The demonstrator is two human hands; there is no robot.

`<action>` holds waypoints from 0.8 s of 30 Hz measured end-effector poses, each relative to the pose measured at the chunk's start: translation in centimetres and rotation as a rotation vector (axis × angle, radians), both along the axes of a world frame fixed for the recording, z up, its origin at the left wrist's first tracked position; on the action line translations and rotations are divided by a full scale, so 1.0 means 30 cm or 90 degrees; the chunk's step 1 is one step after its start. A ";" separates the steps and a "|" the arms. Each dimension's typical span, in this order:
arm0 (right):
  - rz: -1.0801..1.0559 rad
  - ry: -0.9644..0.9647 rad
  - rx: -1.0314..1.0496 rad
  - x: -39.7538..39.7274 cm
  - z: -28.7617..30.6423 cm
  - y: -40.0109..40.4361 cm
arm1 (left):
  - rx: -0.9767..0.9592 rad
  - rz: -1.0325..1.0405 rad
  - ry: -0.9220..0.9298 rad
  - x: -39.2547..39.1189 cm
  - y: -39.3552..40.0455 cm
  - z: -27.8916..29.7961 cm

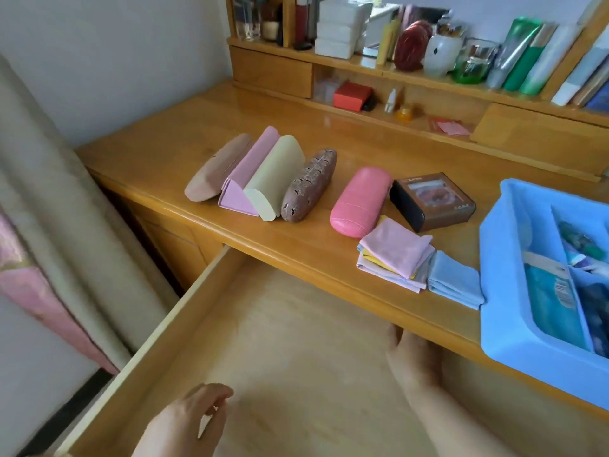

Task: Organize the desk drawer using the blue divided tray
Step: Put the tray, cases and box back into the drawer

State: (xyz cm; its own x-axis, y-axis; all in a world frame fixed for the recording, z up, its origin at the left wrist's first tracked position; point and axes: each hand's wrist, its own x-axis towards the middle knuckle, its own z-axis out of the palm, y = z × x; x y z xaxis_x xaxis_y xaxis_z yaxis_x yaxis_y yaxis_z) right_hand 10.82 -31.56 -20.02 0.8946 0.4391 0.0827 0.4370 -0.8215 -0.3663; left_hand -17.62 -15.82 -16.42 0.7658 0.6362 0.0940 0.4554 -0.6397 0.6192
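The blue divided tray (501,258) sits on the desk at the right, with packets and small items in its compartments. Below the desk top the wooden drawer (158,328) stands pulled out, and its pale bottom shows. My right hand (412,357) lies inside the drawer with its fingers straight and the fingertips under the desk edge. It holds nothing. My left hand (194,420) hovers over the drawer's near part, fingers loosely curled around nothing.
Several glasses cases (263,179) lie in a row on the desk (148,153), with a pink case (359,201) and a dark box (431,201) further right. Folded cloths (395,258) lie next to the tray. Shelves with bottles and books rise behind. A curtain hangs at left.
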 end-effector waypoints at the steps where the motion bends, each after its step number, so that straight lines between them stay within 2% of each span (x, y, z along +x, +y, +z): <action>1: 0.040 -0.005 -0.007 -0.030 -0.014 0.040 | 0.010 -0.021 0.002 0.001 0.010 -0.006; 4: 0.139 -0.014 -0.017 -0.070 -0.021 0.163 | 0.015 -0.013 0.020 0.002 0.029 -0.005; 8: 0.149 0.247 -0.083 -0.065 0.004 0.333 | 0.092 -0.033 0.027 0.009 0.033 -0.019; 10: 0.194 0.277 -0.099 -0.065 -0.009 0.413 | 0.108 -0.058 0.037 0.003 0.036 -0.018; 12: 0.228 0.232 -0.112 -0.082 0.006 0.488 | 0.099 -0.068 0.052 0.012 0.046 -0.001; 14: 0.270 0.031 -0.069 -0.101 -0.004 0.552 | 0.063 -0.058 0.102 0.013 0.045 -0.023; 15: 0.296 -0.029 -0.058 -0.110 -0.010 0.579 | 0.068 -0.059 0.104 0.010 0.047 -0.034; 18: 0.332 0.109 -0.148 -0.126 -0.034 0.623 | 0.061 -0.060 0.096 0.011 0.040 -0.033; 20: 0.353 0.058 -0.151 -0.120 -0.047 0.612 | 0.041 -0.054 0.099 0.007 0.038 -0.029; 24: 0.491 -0.044 -0.137 -0.138 -0.023 0.473 | -0.047 -0.064 0.063 -0.005 0.025 -0.021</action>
State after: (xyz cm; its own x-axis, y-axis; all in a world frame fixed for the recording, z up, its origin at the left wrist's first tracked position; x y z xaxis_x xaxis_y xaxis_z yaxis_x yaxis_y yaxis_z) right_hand 6.67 -17.38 -20.72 0.3289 0.9439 -0.0304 0.9260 -0.3287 -0.1855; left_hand -17.76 -15.08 -17.06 0.8287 0.5588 -0.0299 0.4533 -0.6389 0.6215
